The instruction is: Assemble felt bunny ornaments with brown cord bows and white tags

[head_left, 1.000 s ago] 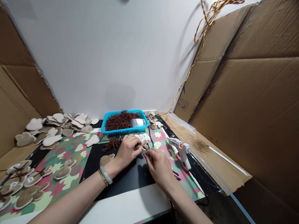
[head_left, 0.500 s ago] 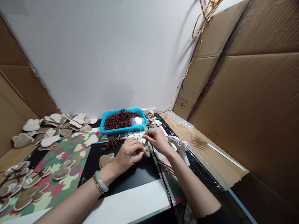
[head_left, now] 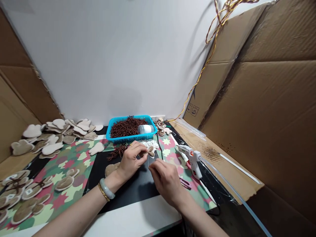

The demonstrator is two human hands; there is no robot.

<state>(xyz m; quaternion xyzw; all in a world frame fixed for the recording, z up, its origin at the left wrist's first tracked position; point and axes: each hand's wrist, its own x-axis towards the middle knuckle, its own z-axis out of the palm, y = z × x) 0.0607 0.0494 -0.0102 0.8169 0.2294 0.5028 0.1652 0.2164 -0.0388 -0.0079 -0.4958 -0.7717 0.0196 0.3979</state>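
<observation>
My left hand (head_left: 133,158) is closed in a pinch on a small tan fabric piece (head_left: 151,151) with rounded, ear-like lobes, held above the black mat (head_left: 128,194). Just to the right and nearer to me, my right hand (head_left: 164,179) is closed, thumb and fingertips pressed together. A thin pale thread (head_left: 148,161) runs between the fabric piece and those fingertips. Partly behind my left hand lies a tan plush bunny-head shape (head_left: 111,168). Small white labels (head_left: 151,144) lie scattered just beyond the hands.
A blue basket (head_left: 107,135) holds brown twig-like bits and a white spool (head_left: 146,129). At right stands a white glue gun (head_left: 192,158) near pink-handled snips (head_left: 185,183). Plush shapes pile up at left (head_left: 53,148); finished-looking ones (head_left: 29,209) lie front left. Cardboard walls (head_left: 266,108) flank the table.
My right hand has moved down toward me, away from the fabric piece. My left hand has lifted the piece slightly up and away.
</observation>
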